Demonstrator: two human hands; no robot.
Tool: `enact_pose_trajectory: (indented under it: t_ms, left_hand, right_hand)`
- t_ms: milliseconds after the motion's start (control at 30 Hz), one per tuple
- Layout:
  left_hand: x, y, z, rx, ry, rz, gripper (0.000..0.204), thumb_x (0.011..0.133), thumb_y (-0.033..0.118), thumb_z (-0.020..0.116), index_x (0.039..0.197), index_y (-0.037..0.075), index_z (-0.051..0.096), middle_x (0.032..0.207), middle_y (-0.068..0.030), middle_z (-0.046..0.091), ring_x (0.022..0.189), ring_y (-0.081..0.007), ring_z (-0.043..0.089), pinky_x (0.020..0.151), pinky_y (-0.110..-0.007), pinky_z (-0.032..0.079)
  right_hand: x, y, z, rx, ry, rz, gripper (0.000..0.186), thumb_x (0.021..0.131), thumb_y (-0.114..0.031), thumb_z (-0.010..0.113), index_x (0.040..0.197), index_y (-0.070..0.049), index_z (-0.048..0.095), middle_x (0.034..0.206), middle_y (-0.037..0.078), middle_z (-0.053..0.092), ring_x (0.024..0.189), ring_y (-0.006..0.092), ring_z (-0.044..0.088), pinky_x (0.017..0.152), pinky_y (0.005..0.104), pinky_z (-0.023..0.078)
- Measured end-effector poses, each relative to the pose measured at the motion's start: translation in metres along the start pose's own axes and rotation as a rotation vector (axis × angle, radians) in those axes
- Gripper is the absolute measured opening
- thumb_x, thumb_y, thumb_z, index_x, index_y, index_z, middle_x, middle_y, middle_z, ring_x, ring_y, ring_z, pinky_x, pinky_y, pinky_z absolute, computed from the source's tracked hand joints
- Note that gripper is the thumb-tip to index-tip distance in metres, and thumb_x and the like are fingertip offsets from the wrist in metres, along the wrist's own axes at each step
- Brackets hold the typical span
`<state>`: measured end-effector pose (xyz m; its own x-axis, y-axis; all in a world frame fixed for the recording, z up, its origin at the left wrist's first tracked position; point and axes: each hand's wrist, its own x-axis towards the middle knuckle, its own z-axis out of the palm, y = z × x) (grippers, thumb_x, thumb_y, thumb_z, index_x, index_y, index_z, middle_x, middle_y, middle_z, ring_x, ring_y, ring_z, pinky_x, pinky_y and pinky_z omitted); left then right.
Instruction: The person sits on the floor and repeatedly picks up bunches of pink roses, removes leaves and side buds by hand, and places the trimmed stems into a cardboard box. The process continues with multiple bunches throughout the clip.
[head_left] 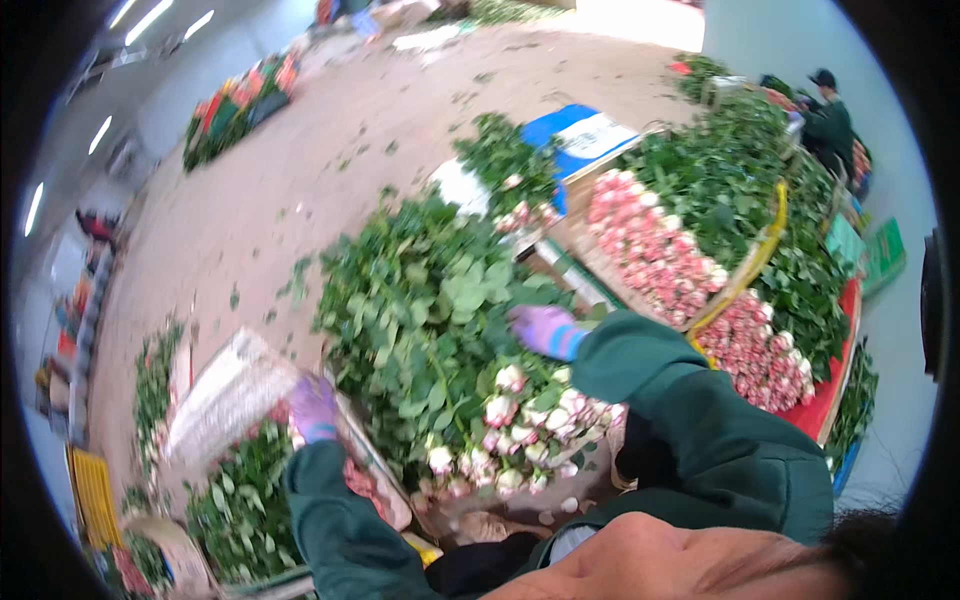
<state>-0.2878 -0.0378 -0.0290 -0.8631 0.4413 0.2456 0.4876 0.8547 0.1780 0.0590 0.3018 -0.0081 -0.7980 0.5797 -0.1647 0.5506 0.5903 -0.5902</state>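
My left hand (314, 407), in a purple glove with a dark green sleeve, rests on the edge of a cardboard box (372, 462) of flowers, next to a clear plastic wrap (228, 395). My right hand (543, 330), also in a purple glove, reaches into the green leaves of a big bunch of white-pink roses (520, 430). Its fingers are partly hidden among the leaves (430, 300). Whether it grips a stem cannot be told.
More crates of pink-white roses (650, 250) lie to the right on a red-edged table (835, 385). A blue and white box (580, 135) lies behind. Another person (828, 125) in dark green stands far right. Bundles of flowers (235, 105) lie on the strewn floor.
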Motion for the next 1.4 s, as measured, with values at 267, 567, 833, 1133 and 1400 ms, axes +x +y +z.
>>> enact_pose_trajectory:
  t_ms: [267, 567, 833, 1133, 1400]
  left_hand:
    - [-0.126, 0.201, 0.027, -0.094, -0.340, -0.001, 0.064, 0.085, 0.054, 0.059, 0.123, 0.004, 0.059, 0.115, -0.0223, 0.066, 0.107, -0.0387, 0.063, 0.091, -0.046, 0.049]
    - [-0.135, 0.167, 0.086, -0.091, -0.341, -0.032, 0.037, 0.082, 0.032, 0.070, 0.105, 0.002, 0.066, 0.097, -0.0195, 0.068, 0.088, -0.0303, 0.065, 0.078, -0.042, 0.051]
    - [-0.112, 0.148, 0.113, -0.900, -0.259, -0.231, 0.010, 0.088, 0.005, 0.068, 0.092, 0.000, 0.061, 0.071, -0.0042, 0.060, 0.057, -0.0135, 0.052, 0.049, -0.029, 0.043]
    - [-0.066, -0.009, 0.127, -1.371, -0.703, 0.104, 0.034, 0.091, 0.020, 0.051, 0.114, -0.003, 0.060, 0.094, -0.0138, 0.066, 0.080, -0.0214, 0.065, 0.067, -0.037, 0.053]
    - [-0.152, 0.200, 0.016, -0.558, -0.606, -0.179, 0.061, 0.088, 0.030, 0.066, 0.137, 0.000, 0.048, 0.130, -0.0239, 0.059, 0.120, -0.0337, 0.057, 0.101, -0.039, 0.043]
  right_hand:
    - [0.019, -0.039, 0.040, -0.178, -0.013, -0.023, 0.083, 0.091, -0.052, 0.055, 0.152, -0.004, 0.022, 0.105, 0.017, 0.070, 0.095, 0.0342, 0.068, 0.080, 0.0458, 0.053]
    - [0.052, -0.039, 0.103, 0.086, -0.118, 0.193, 0.072, 0.088, -0.015, 0.053, 0.153, -0.009, 0.022, 0.118, 0.021, 0.066, 0.103, 0.0348, 0.067, 0.090, 0.0505, 0.051]
    - [0.101, -0.016, 0.074, 0.301, -0.102, 0.225, 0.040, 0.072, -0.031, 0.072, 0.106, -0.010, 0.068, 0.104, 0.018, 0.069, 0.093, 0.0358, 0.068, 0.080, 0.0445, 0.055]
    - [0.041, -0.114, 0.027, 0.377, -0.134, -0.156, 0.033, 0.079, -0.030, 0.060, 0.103, -0.011, 0.072, 0.111, 0.015, 0.069, 0.097, 0.0369, 0.066, 0.082, 0.0426, 0.052]
    - [0.034, -0.022, 0.026, 0.320, 0.047, 0.158, 0.042, 0.081, -0.041, 0.065, 0.106, -0.007, 0.071, 0.097, 0.014, 0.072, 0.089, 0.0284, 0.069, 0.081, 0.0389, 0.054]
